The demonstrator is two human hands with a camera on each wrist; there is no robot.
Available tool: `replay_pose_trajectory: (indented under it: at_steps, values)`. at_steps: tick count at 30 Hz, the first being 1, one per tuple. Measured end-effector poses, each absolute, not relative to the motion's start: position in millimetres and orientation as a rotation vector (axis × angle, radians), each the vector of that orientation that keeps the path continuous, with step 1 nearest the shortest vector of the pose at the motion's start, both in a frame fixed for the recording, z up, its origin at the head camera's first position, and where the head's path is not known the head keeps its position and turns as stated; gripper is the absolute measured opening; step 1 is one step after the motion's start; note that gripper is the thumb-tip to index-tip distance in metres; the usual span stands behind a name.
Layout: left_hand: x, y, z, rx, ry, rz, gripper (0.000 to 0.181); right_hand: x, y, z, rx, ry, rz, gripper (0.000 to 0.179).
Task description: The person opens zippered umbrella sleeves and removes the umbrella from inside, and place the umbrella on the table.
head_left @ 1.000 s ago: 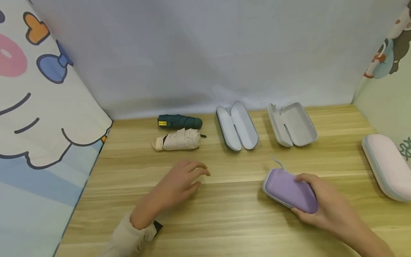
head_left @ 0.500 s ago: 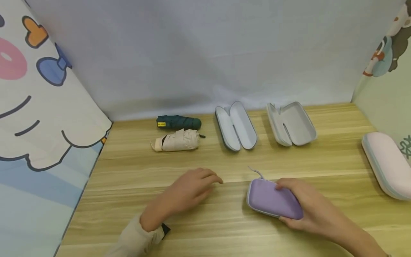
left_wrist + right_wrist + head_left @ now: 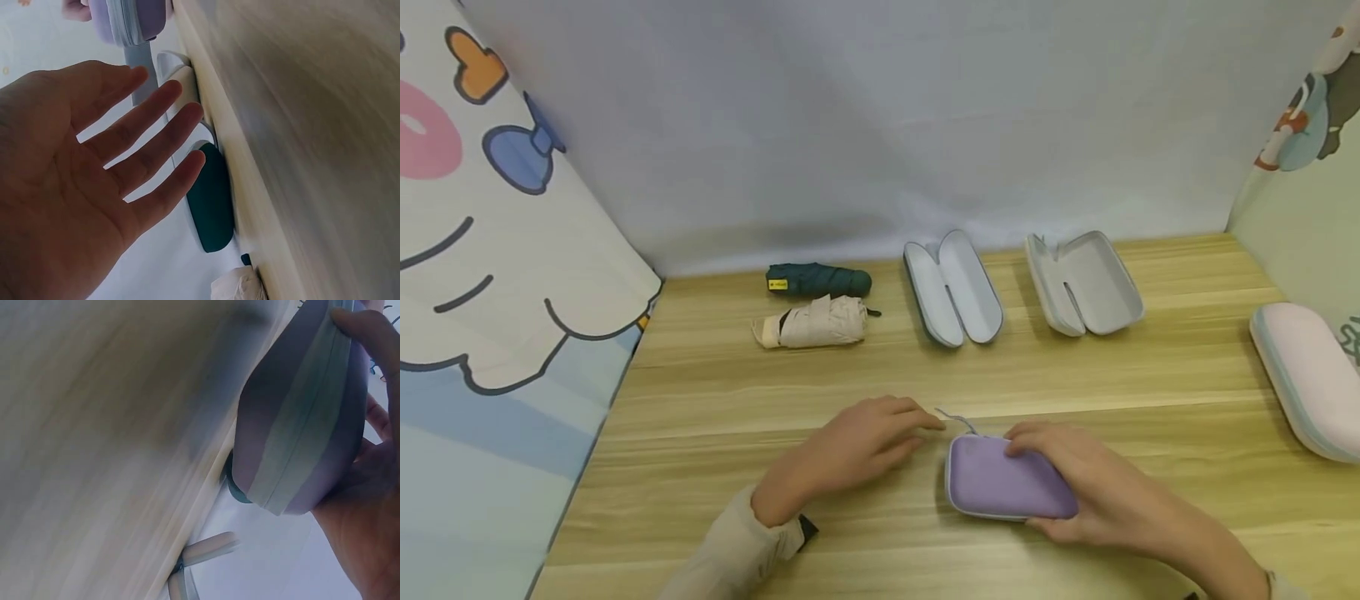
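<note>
My right hand [image 3: 1086,483] grips a purple zippered case [image 3: 1003,479] by its right end, thumb on the near side and fingers on the far side. A pale zip band [image 3: 306,425] runs along the case's side in the right wrist view. From its far left corner trails a thin lilac cord [image 3: 957,417]. My left hand [image 3: 861,442] hovers just left of the case, fingers extended and holding nothing; in the left wrist view its palm [image 3: 62,187] faces the camera with the fingers spread.
Behind the hands lie a dark green folded umbrella [image 3: 820,280] and a beige folded umbrella [image 3: 823,323]. Two opened glasses cases, one with a pale blue lining [image 3: 973,287] and one grey [image 3: 1101,283], stand at the back. A pink case [image 3: 1307,379] sits at the right edge.
My right hand has carried the purple case leftward and toward the front. My left hand has shifted right, closing the distance to the case.
</note>
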State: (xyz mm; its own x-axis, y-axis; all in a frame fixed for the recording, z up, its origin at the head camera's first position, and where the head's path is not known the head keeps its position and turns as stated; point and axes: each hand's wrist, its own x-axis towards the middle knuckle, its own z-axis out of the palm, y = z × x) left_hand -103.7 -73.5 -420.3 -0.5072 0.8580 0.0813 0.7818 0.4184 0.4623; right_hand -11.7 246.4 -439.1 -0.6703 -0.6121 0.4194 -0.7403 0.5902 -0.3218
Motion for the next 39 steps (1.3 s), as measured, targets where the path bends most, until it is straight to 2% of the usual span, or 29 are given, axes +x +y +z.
replay_pose_trajectory:
  at_steps: [13,23,39]
  values:
    - [-105.1,-62.5,-428.3,1.406,2.444,0.666,0.03,-16.4,227.2,-436.6,1.188,-2.636,0.764,0.082]
    - [-115.9,-69.0,-447.8,1.497,2.376,0.676,0.025,-22.4,215.3,-437.9,1.227,-2.655,0.861,0.08]
    - [-110.0,-66.9,-438.1,1.48,2.427,0.501,0.014,-27.9,209.3,-442.8,1.265,-2.709,0.879,0.08]
